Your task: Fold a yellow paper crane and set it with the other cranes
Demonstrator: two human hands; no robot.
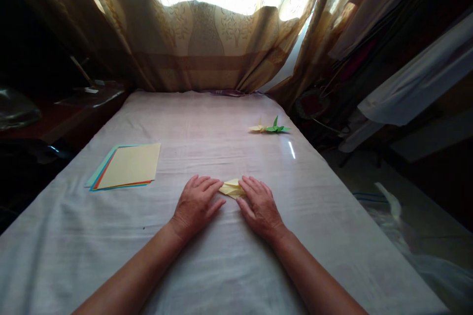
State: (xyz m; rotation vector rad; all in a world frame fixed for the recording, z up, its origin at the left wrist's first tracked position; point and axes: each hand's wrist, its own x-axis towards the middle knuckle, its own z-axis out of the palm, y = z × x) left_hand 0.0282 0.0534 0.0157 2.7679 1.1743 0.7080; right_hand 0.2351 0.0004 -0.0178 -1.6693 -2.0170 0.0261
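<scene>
A small folded piece of pale yellow origami paper lies on the cloth-covered table between my hands, with layered pointed flaps. My left hand rests at its left tip, fingers stretched out and the index fingertip touching the paper. Over the paper's right end lie the fingers of my right hand, extended, with the thumb held apart just below. That right end is partly hidden under the fingers.
On the left lies a stack of square coloured paper sheets, cream on top. Two finished-looking folded paper figures, one cream and one green, sit at the far right of the white tablecloth. Curtains hang behind.
</scene>
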